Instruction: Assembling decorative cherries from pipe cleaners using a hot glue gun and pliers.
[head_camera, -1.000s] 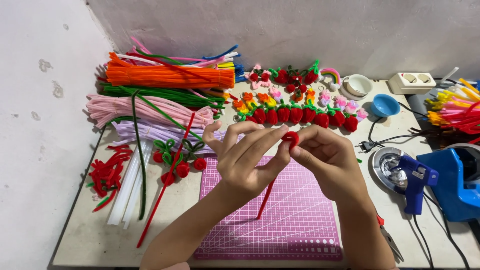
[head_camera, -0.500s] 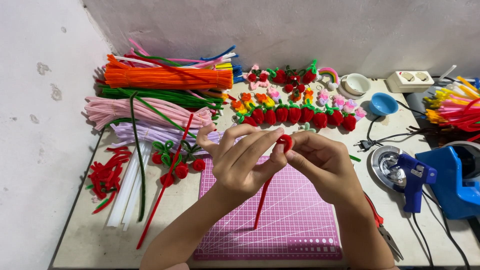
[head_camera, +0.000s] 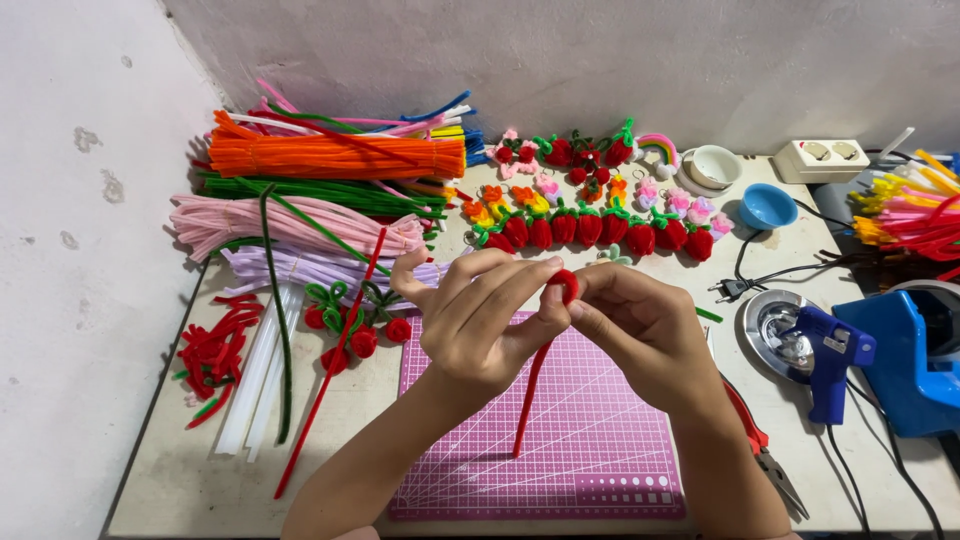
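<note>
My left hand (head_camera: 478, 320) and my right hand (head_camera: 638, 330) meet above a pink cutting mat (head_camera: 590, 455). Both pinch one red pipe cleaner (head_camera: 533, 380). Its top is curled into a small coil between my fingertips, and its straight tail hangs down toward the mat. A row of finished red strawberry shapes with green tops (head_camera: 600, 232) lies just behind my hands. Small red cherry shapes with green stems (head_camera: 352, 322) sit to the left of my left hand.
Bundles of orange (head_camera: 335, 157), green, pink (head_camera: 290, 220) and lilac pipe cleaners fill the back left. White glue sticks (head_camera: 255, 372) and red scraps (head_camera: 212, 352) lie left. A blue glue gun (head_camera: 830, 350), blue tape dispenser (head_camera: 915, 360), pliers (head_camera: 762, 450), two small bowls and a socket block stand right.
My hands have shifted slightly while turning the red coil; the hanging tail has swung a little toward the left. Nothing else on the table moved.
</note>
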